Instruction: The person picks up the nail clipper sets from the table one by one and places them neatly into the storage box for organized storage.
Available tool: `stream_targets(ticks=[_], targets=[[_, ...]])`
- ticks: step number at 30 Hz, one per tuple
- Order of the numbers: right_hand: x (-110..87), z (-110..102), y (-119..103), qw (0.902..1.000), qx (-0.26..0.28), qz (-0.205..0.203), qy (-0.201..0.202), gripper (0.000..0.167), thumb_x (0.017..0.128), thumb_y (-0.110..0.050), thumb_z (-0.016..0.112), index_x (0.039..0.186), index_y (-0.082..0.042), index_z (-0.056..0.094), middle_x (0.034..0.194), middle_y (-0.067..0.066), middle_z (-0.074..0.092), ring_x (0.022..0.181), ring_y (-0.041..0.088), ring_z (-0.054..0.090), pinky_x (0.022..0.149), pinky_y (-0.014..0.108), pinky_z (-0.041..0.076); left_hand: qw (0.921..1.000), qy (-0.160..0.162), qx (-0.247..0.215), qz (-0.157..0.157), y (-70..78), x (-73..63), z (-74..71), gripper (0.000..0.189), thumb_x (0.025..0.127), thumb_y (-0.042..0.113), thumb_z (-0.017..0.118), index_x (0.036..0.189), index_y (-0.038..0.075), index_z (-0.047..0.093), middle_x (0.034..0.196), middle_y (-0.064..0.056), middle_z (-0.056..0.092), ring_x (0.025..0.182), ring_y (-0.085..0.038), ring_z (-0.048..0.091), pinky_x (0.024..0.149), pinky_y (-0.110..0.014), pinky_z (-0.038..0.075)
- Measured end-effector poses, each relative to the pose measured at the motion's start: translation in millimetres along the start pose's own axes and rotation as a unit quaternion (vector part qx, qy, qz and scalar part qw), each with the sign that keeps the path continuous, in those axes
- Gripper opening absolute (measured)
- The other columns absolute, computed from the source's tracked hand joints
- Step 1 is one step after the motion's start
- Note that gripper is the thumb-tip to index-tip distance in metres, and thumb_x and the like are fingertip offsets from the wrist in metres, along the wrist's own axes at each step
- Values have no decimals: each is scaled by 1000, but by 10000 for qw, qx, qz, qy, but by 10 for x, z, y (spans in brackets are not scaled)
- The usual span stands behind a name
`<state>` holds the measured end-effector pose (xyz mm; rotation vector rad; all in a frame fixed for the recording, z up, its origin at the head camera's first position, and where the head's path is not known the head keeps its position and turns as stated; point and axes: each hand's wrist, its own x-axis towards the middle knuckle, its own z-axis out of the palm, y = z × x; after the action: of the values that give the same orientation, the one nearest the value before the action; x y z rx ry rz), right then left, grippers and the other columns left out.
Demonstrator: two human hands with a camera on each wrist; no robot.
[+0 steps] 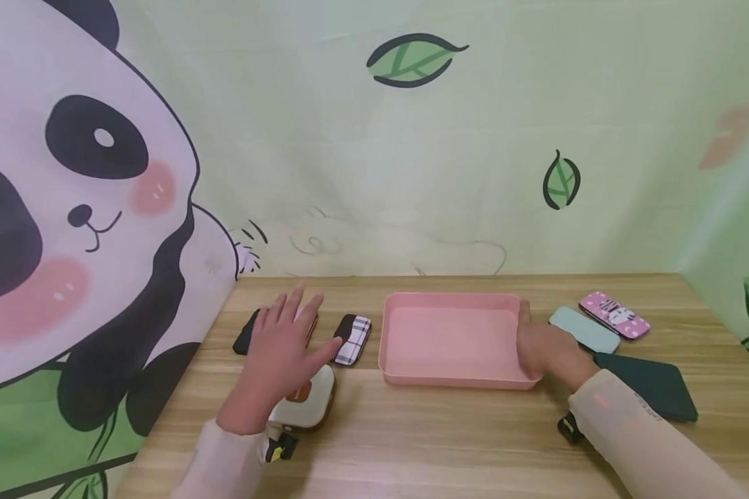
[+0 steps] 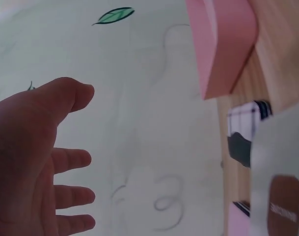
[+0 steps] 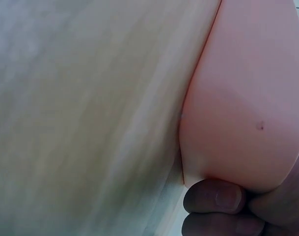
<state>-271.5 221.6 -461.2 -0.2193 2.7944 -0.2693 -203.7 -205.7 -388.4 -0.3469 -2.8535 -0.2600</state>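
Observation:
A shallow pink tray (image 1: 452, 339) lies on the wooden table. My right hand (image 1: 549, 350) grips its right side wall, fingers curled against the outside; in the right wrist view, the fingers (image 3: 215, 196) press at the tray's corner (image 3: 242, 123). To the left, my left hand (image 1: 281, 364) is spread with straight fingers and holds nothing. Beneath or behind it are a white rounded case (image 1: 318, 402) with a brown patch, a black flat item (image 1: 245, 336) and a partly hidden pink item. A black-and-white plaid case (image 1: 353, 339) lies by the left thumb.
Right of the tray lie a pale mint case (image 1: 583, 329), a pink patterned case (image 1: 614, 315) and a dark green flat item (image 1: 652, 384), partly behind my right sleeve. A printed wall cloth (image 1: 349, 173) with a panda and leaves stands behind the table.

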Motion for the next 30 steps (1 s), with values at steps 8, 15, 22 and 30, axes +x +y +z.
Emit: stream_targets(ticks=[8,15,22,30], targets=[[-1,-13,-2,10000,-13,-17,52,88,90,-5,46,152,13,-15,59,5,50,45,14,35,41,25,25,9992,-294,275,34,-163,-135,115,78,90,61,61,153,18,42,159,-22,34,145,-49,28,116,-68,19],[20,4,20,10000,-67,-2,31,89,88,-3,47,152,13,-13,58,4,50,44,13,34,41,25,24,9976,-456,517,-60,-248,-201,237,81,88,62,62,153,18,41,158,-22,36,144,-48,32,114,-69,23],[26,8,29,10000,-19,57,-32,93,86,-3,50,153,12,-13,58,4,49,45,14,33,42,25,24,9973,-636,315,-212,-298,-246,334,83,87,65,61,153,17,42,159,-22,34,139,-51,37,107,-70,32],[-5,-5,-2,9999,-76,143,-52,90,90,-6,47,153,11,-15,59,5,50,45,15,36,43,26,26,9961,-855,136,-164,-357,-343,442,96,84,71,61,156,13,35,158,-25,34,136,-54,40,98,-72,40]])
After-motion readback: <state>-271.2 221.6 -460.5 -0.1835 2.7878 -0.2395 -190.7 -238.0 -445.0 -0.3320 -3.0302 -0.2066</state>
